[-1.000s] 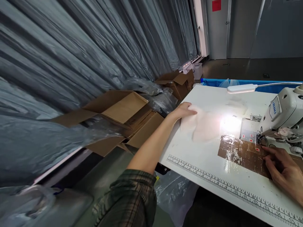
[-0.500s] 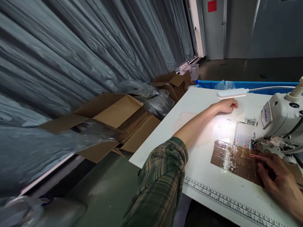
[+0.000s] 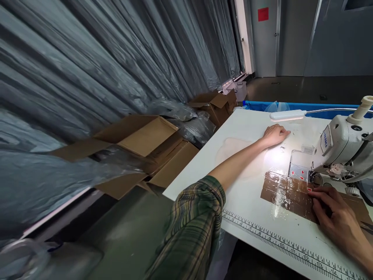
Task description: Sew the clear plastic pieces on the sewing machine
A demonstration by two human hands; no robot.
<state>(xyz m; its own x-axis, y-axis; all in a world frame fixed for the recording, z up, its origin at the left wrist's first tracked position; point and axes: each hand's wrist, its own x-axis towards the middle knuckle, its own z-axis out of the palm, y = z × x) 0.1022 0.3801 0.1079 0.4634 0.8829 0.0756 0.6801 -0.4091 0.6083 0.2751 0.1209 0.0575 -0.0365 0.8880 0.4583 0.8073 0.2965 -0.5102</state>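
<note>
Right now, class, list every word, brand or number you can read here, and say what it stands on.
"JUKI": on the white sewing machine.
"8", "9", "10", "11", "12", "13": on the ruler scale along the near edge of the white tabletop; its smallest figures are too small to read surely.
Red sheet on the grey door: no writing can be made out.

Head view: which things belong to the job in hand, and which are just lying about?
Likely in the job:
sewing machine
lamp
brown sheet, under the right hand
pale cloth, apparently, under the left forearm

Likely just lying about:
cardboard boxes
clear plastic
white bin
</note>
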